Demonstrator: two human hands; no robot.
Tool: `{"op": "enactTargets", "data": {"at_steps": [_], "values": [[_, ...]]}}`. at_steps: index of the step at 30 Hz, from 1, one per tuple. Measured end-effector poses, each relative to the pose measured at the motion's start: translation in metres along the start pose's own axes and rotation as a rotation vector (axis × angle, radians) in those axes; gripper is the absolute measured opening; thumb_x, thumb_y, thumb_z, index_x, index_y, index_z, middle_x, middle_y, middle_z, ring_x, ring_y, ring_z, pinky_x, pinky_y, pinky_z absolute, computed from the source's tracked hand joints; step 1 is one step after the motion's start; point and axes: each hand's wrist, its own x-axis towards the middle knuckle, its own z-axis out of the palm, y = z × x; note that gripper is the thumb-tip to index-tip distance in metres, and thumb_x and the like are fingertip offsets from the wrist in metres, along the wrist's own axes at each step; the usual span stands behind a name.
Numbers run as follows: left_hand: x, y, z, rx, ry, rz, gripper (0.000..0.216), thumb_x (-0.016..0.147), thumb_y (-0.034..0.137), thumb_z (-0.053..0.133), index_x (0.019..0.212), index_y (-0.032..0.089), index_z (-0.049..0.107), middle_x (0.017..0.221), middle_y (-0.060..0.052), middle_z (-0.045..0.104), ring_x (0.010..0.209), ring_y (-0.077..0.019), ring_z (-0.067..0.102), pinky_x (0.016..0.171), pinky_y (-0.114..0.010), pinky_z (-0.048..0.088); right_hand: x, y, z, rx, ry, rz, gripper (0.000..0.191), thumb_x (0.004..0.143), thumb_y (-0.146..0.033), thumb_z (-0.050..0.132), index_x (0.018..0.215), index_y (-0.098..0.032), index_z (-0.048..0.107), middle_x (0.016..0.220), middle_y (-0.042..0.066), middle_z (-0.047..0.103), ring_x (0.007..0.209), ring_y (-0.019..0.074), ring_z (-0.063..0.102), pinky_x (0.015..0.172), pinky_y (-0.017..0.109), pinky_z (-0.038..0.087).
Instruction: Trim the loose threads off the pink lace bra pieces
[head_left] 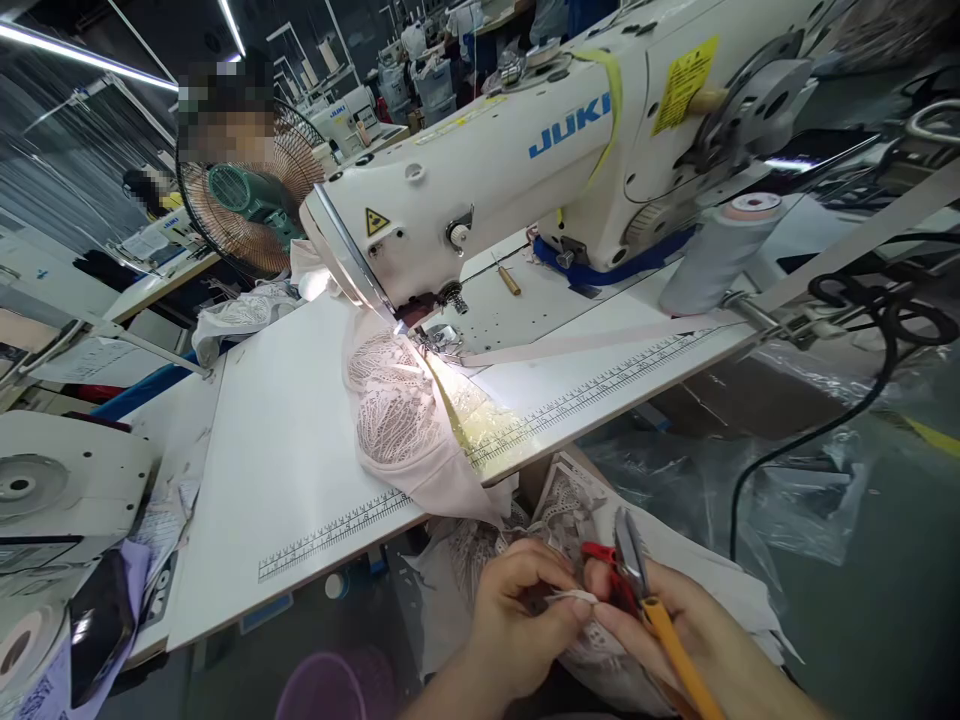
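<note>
Left hand: the left hand (517, 620) sits low at the near edge of the view, below the tabletop (285, 470), fingers curled and pinching a thin pale strip of fabric (571, 598) between thumb and forefinger.
Right hand: the right hand (675, 630) comes in from the lower right, knuckles up, closed around a pair of thread snips (634, 570) with a red grip and a yellow handle; its fingertips also meet the same strip, so the two hands are touching at the pinch.
Snips: the blades point up and away from the person, just above the strip.
Lace garment: a pale pink lace piece (405, 420) lies on the tabletop under the needle area, lit by the machine lamp, and drapes over the front edge down toward the hands, where more lace (570, 510) bunches in the lap.
Sewing machine: a white machine (525, 150) fills the far side of the tabletop, well apart from the hands.
Ruler marking: a printed scale (585, 400) runs along the front edge of the tabletop.
Around: a large thread cone (720, 250) stands to the right of the machine, a fan (247, 200) stands behind on the left, and a black cable (825, 420) hangs off the right side.
</note>
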Motion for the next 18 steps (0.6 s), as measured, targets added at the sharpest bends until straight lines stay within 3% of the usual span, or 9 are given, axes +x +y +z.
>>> {"op": "enactTargets", "data": {"at_steps": [10,14,18], "values": [[-0.005,-0.004,0.0,-0.068,0.007,0.013,0.012,0.074,0.026,0.075,0.074,0.016,0.07,0.075,-0.006,0.062,0.074,-0.0166,0.058,0.071,-0.029,0.046,0.0,0.004,0.002,-0.187,0.069,-0.21,0.021,0.076,-0.036,0.066,0.066,-0.022,0.054,0.067,0.0,0.054,0.063,0.0183,0.051,0.061,0.03,0.043],[-0.005,-0.004,0.001,-0.107,0.009,0.039,0.015,0.073,0.028,0.076,0.071,0.015,0.068,0.074,-0.006,0.061,0.075,-0.0169,0.058,0.074,-0.03,0.045,0.001,0.006,0.001,-0.176,-0.015,-0.199,0.02,0.076,-0.033,0.066,0.067,-0.022,0.052,0.068,-0.001,0.053,0.065,0.018,0.05,0.062,0.029,0.044],[-0.007,-0.004,0.002,-0.128,0.02,-0.063,0.023,0.072,0.033,0.076,0.07,0.014,0.064,0.073,-0.004,0.058,0.072,-0.0148,0.054,0.07,-0.027,0.042,-0.001,0.008,0.0,-0.058,-0.011,-0.108,0.019,0.073,-0.031,0.07,0.069,-0.022,0.054,0.068,-0.002,0.05,0.065,0.0165,0.046,0.062,0.027,0.041]]}}
